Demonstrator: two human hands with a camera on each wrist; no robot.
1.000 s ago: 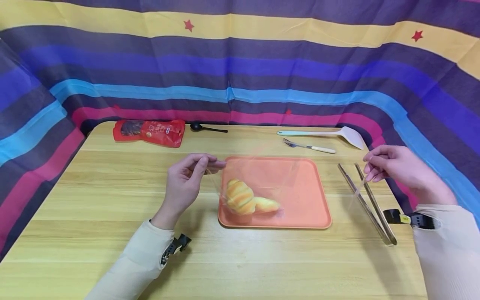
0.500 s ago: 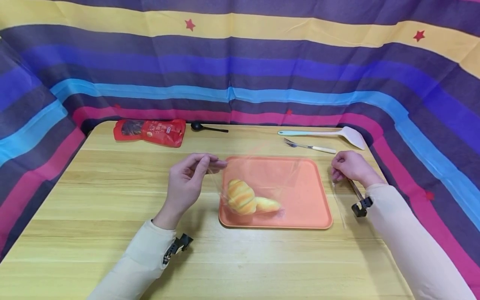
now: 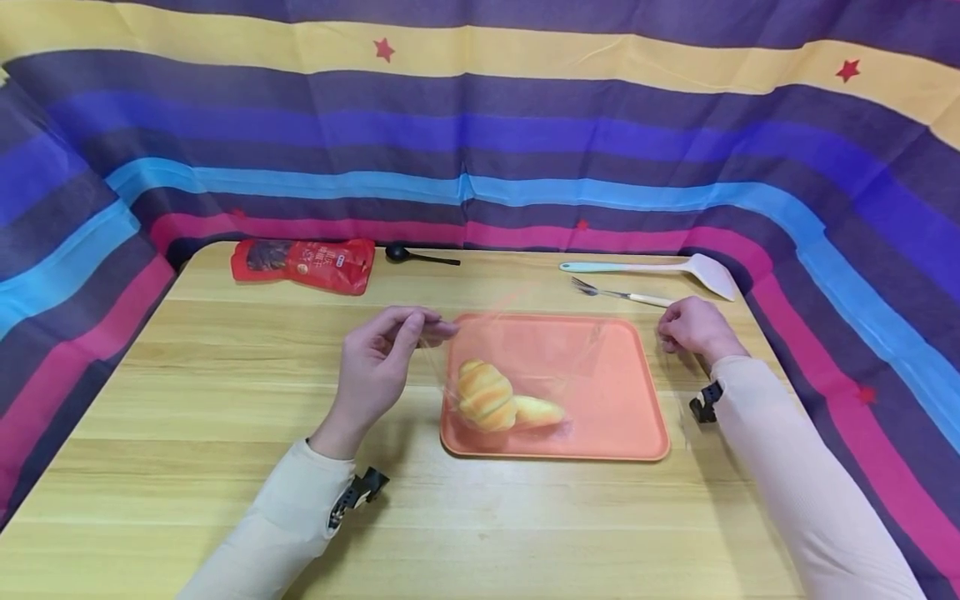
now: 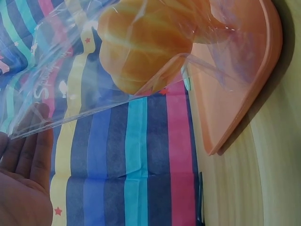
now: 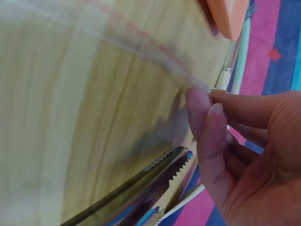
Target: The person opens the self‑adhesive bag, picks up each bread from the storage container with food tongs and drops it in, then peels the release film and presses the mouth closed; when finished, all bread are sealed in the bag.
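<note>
My left hand (image 3: 375, 367) pinches the edge of a clear plastic bag (image 4: 51, 82) between thumb and fingers. Inside the bag are a fat croissant (image 3: 486, 396) and a slimmer pale bread piece (image 3: 538, 410). The bag hangs over the left part of an orange tray (image 3: 641, 408); whether it touches the tray, I cannot tell. My right hand (image 3: 697, 327), right of the tray, pinches a thin clear strip (image 5: 141, 35) between thumb and forefinger. Below that hand lie metal tongs (image 5: 141, 188), mostly hidden by hand and sleeve in the head view.
Along the back of the wooden table (image 3: 225, 400) lie a red pouch (image 3: 303, 265), a black spoon (image 3: 420, 255), a fork (image 3: 618, 293) with a pale handle and a spatula (image 3: 652, 267). A striped cloth (image 3: 465, 133) hangs behind.
My right hand has come left and nearer the tray with the strip, now covering most of the tongs. The left hand and the bag have hardly moved.
</note>
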